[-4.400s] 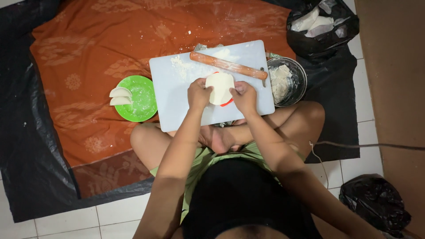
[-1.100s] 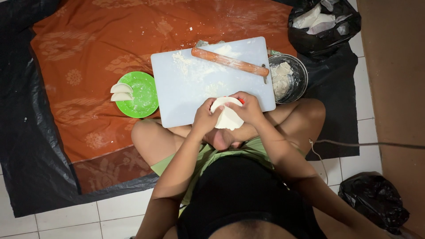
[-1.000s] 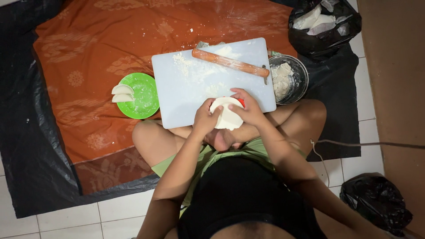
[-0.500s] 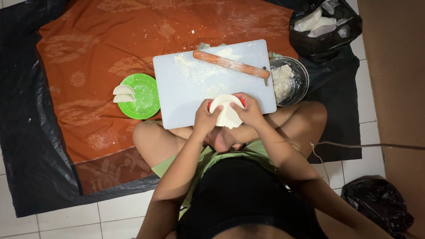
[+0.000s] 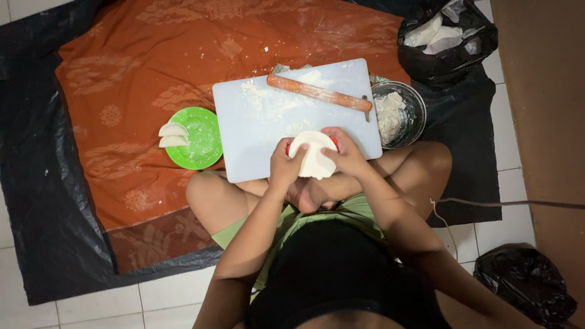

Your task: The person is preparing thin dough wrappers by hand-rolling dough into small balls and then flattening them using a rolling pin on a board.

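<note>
Hard to see much of the red mould [image 5: 333, 141], only a thin red rim peeks out above the white dough round [image 5: 313, 159] that covers it. The left hand [image 5: 284, 166] and right hand [image 5: 345, 156] are both cupped around the dough, fingers curled onto its edges from either side, just at the near edge of the white cutting board [image 5: 262, 137]. Whether the dough is folded or flat is tough to tell from here.

Far side of the board: a wooden rolling pin [image 5: 319, 92] lying on scattered flour. Right of the board, a metal bowl [image 5: 414, 116] with dough scraps. Left of the board, a green plate [image 5: 201, 143] with two folded dumplings [image 5: 173, 135] on its left edge. Everything sits on an orange patterned cloth [image 5: 134, 79] over black plastic sheeting [image 5: 36, 201] on a white tile floor [image 5: 91, 304]. A black bag [image 5: 448, 52] sits beyond the bowl; another is cut off at the bottom right.
</note>
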